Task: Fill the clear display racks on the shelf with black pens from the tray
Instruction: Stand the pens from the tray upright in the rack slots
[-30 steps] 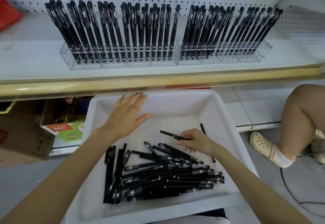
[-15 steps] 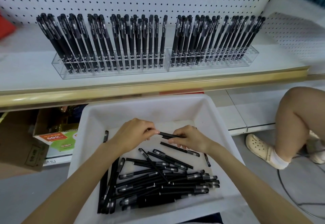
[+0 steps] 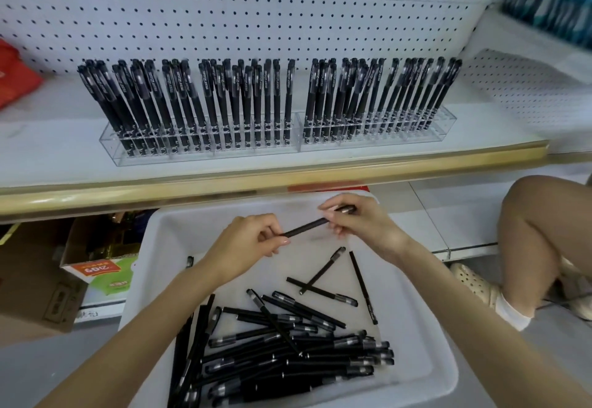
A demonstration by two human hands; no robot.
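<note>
Lifted since earlier, one black pen (image 3: 307, 227) is held between the fingers, above the tray (image 3: 413, 282).
Its ends are pinched by the left hand (image 3: 246, 244) and right hand (image 3: 362, 225); light, stiff and slick, it is judged best gripped mid-barrel.

Orange lbl on box (image 3: 97, 269) — approx "209"; print on pens (image 3: 277, 93) — illegible

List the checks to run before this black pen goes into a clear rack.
1. Grip on slim black pen: ok, left hand and right hand pinch its ends.
2. Pen clear of white plastic tray: ok, held above the loose pens.
3. Clear acrylic racks upright on white shelf: ok.
4. Free slot in racks: cannot tell, both look nearly full.
</note>
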